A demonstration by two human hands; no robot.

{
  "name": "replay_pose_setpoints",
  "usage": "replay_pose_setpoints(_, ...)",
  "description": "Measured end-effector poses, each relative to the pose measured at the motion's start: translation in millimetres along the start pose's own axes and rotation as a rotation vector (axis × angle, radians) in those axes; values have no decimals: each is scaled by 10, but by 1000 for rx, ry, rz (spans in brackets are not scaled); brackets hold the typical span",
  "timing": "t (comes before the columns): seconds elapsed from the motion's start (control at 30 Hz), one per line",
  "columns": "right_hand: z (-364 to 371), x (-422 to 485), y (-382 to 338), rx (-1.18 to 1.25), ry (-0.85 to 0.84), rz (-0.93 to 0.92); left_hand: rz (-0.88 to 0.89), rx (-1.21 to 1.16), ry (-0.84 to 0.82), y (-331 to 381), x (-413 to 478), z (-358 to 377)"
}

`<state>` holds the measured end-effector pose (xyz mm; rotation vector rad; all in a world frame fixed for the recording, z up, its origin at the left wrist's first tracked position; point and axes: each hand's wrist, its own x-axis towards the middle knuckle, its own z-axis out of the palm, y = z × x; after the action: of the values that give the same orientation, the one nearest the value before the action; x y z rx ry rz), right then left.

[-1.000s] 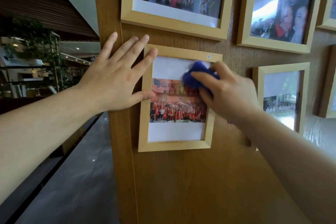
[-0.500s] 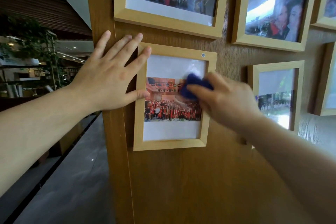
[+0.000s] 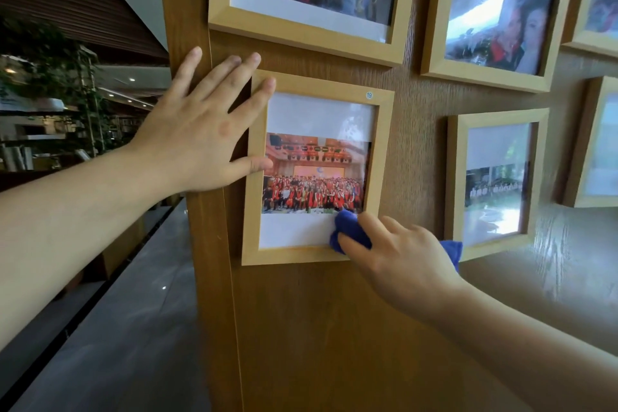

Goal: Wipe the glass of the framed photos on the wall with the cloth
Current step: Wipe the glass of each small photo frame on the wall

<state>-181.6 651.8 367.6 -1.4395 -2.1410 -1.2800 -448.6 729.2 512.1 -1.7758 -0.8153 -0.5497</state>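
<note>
Right hand [image 3: 398,257] fingers pinch cloth [image 3: 351,231] at frame 19 [image 3: 317,254] glass bottom; left hand [image 3: 200,130] fingers spread, bracing; neighbouring frames likely pending.

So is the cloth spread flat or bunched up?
Bunched: the cloth is wadded under the right hand's fingers on the glass, one corner trailing behind.

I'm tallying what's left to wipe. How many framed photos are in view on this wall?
6. Top centre; upper right; far top right, cut off; middle frame under the cloth; right of it; far right edge, cut off. More may lie beyond view.
</note>
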Motion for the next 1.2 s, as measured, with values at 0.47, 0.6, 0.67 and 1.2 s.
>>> replay_pose_setpoints(0.47, -385, -10, 565, -51, 187, 11, 162, -51, 80, 633, 14, -113)
replay_pose_setpoints(0.6, -419, -137, 842, -70, 178, 22, 196, -106, 55, 1029, 207, -132)
replay_pose_setpoints(0.67, -407, -222, 1012, -91, 188, 44, 218, -130, 55, 1213, 344, -154)
replay_pose_setpoints(1.2, -534, -1918, 2431, -271, -34, 348, 494, -411, 204, 3276, 1759, -349)
